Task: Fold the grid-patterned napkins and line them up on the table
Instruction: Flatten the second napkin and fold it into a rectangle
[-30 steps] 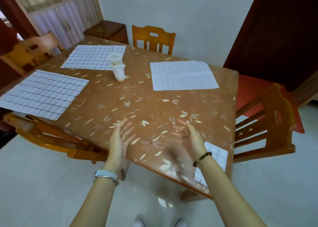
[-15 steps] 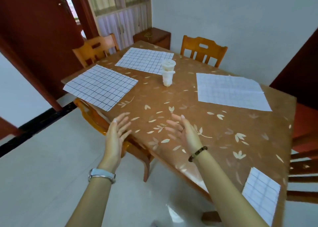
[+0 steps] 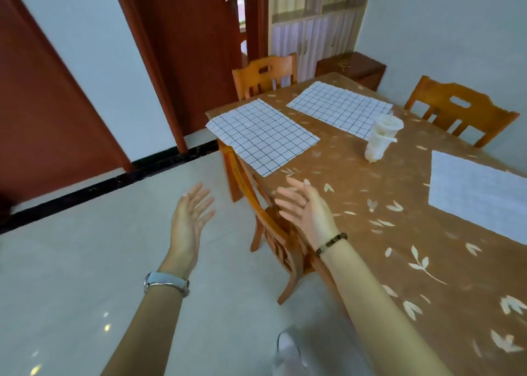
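Napkins (image 3: 261,136) all ahead of the hands, spread flat on the table (image 3: 399,261), gripped by neither hand. Closest in, a pale shoe (image 3: 288,347) on the light tiled floor (image 3: 85,261). Next, two bare forearms reaching forward, with a silver watch (image 3: 166,283) on the left wrist and a dark bead bracelet (image 3: 332,244) on the right. Left hand (image 3: 189,218) out over the floor, to the left of the table, fingers straight and fanned apart, holding nothing. Right hand (image 3: 309,213) likewise spread and holding nothing, a ring (image 3: 305,202) on one finger, raised over the table's near-left edge and over the wooden chair (image 3: 281,247) tucked in there. Just beyond the right fingertips, apart from them, the near corner of the nearest napkin (image 3: 256,147): white with dark lines, its left side hanging a little over the table edge. Off to the right, well away from both hands, a paler napkin (image 3: 479,196) with a faint grid, cut off by the frame. Farther on, a white lidded cup (image 3: 380,137) upright on the leaf-patterned tabletop, and just beside it a third napkin (image 3: 340,107) toward the far corner, farthest from the hands. Behind the table, a second chair (image 3: 263,76) at the left end and another chair (image 3: 459,110) on the far side. Beyond those, a small dark cabinet (image 3: 352,64) against the wall and a red-brown door (image 3: 185,47).
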The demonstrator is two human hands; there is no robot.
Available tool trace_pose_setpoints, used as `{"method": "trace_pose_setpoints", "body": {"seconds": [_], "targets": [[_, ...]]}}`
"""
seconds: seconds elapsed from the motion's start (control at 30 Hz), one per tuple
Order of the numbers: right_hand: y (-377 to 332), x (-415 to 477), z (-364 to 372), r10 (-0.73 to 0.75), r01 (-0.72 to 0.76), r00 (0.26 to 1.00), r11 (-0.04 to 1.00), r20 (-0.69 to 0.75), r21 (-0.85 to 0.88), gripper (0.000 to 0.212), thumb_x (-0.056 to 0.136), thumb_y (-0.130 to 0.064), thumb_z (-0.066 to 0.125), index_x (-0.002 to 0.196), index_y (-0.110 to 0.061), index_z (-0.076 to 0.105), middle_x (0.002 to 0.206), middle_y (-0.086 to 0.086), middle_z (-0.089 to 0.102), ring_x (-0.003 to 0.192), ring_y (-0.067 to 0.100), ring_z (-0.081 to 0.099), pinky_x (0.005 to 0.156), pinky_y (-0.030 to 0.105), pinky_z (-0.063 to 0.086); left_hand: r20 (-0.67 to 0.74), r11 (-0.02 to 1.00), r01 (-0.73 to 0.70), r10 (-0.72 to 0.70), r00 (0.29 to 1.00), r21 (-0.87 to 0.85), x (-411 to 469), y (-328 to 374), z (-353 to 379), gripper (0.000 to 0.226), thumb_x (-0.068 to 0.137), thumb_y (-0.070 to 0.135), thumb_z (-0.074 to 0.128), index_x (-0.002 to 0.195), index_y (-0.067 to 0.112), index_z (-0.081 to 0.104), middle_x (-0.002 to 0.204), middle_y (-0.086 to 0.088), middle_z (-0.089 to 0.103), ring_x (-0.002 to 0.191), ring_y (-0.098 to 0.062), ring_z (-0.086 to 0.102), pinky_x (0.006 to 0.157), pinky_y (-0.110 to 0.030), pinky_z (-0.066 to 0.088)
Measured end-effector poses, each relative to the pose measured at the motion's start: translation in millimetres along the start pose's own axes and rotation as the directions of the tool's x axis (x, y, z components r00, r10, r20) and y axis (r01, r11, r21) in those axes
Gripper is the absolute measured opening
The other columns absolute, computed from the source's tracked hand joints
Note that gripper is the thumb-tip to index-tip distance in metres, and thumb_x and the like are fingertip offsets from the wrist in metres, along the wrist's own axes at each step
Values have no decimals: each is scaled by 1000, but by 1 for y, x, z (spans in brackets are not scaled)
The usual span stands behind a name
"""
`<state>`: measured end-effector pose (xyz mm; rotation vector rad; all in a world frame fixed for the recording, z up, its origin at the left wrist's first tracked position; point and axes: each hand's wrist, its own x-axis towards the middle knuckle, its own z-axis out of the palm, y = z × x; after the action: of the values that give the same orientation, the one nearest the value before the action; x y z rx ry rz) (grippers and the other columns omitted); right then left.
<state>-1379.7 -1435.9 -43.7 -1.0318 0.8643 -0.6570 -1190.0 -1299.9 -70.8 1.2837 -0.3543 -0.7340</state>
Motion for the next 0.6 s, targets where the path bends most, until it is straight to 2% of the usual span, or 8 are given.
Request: {"method": "trace_pose_setpoints", "body": {"seconds": [0.13, 0.27, 0.4, 0.6], "targets": [[4, 27, 48, 38, -36, 992, 999, 124, -22, 45, 102, -45, 32, 131, -20, 56, 123, 4, 66, 111, 23, 64, 102, 44, 47, -86, 1000, -23, 22, 996, -20, 12, 11, -41, 44, 107, 38, 26, 136, 19, 52, 136, -4, 59, 124, -20, 58, 108, -44, 43], [10, 58, 89, 86, -83, 974, 996, 208, -24, 40, 101, -42, 39, 127, -21, 59, 123, 4, 67, 111, 24, 65, 105, 47, 43, -180, 999, -41, 34, 983, -34, 29, 22, -71, 44, 108, 37, 24, 137, 18, 52, 134, -3, 60, 123, -20, 58, 106, -44, 44], [10, 92, 126, 122, -120, 954, 992, 273, -22, 33, 101, -39, 40, 119, -23, 63, 117, 4, 69, 103, 21, 68, 102, 44, 46, -254, 997, -63, 53, 966, -32, 54, 33, -94, 45, 107, 37, 25, 137, 17, 52, 135, -4, 60, 122, -20, 59, 106, -43, 45], [0, 147, 170, 133, -130, 937, 991, 323, -29, 30, 102, -37, 38, 113, -26, 63, 117, 4, 68, 104, 21, 67, 90, 36, 50, -300, 997, -77, 74, 951, 2, 106, 50, -112, 45, 107, 40, 25, 138, 19, 51, 136, -3, 59, 123, -19, 59, 106, -43, 46]]}}
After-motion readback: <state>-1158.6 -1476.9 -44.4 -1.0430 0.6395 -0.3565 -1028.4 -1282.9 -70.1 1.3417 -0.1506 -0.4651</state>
